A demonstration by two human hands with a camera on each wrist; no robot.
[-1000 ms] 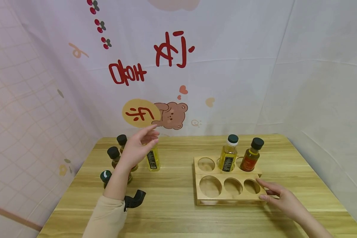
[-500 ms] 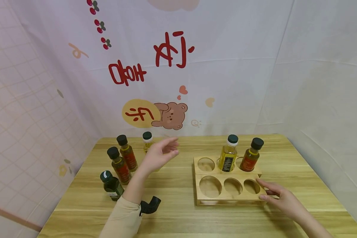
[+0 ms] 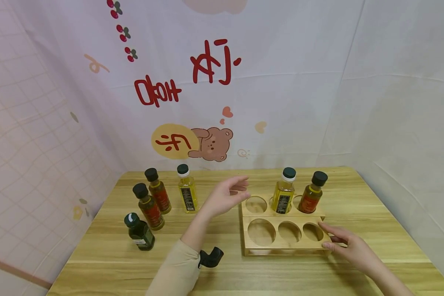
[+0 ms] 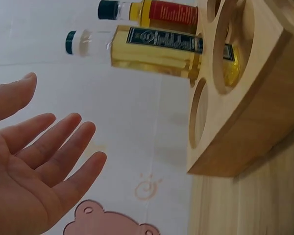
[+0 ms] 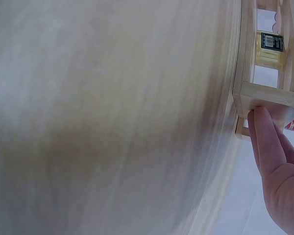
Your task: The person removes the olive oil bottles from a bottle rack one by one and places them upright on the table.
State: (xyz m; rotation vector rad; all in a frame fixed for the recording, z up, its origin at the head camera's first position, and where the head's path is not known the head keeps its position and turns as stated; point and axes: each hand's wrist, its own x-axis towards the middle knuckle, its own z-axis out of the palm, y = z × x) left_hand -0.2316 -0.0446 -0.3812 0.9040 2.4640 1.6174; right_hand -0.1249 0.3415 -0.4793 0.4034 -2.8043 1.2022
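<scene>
My left hand (image 3: pixel 227 196) holds nothing, its fingers spread a little, just left of the wooden bottle rack (image 3: pixel 275 214). In the left wrist view the palm and loose fingers of that hand (image 4: pixel 46 166) show, apart from the rack's end (image 4: pixel 250 132). My right hand (image 3: pixel 349 246) touches the rack's right front end, with extended fingers (image 5: pixel 269 139) against the end panel in the right wrist view. Upright in the back row stand a yellow oil bottle with a dark green cap (image 3: pixel 283 193) and a red-labelled oil bottle (image 3: pixel 311 195).
On the table's left stand another yellow oil bottle (image 3: pixel 188 193), two red-labelled bottles with black caps (image 3: pixel 160 195) (image 3: pixel 152 213), and a short dark green bottle (image 3: pixel 142 236). A printed cloth (image 3: pixel 281 94) hangs behind the table (image 3: pixel 237 275).
My left hand has moved right, from beside the yellow oil bottle on the left to the rack's left edge, uncovering the bottles behind it. My right hand and the rack have stayed put.
</scene>
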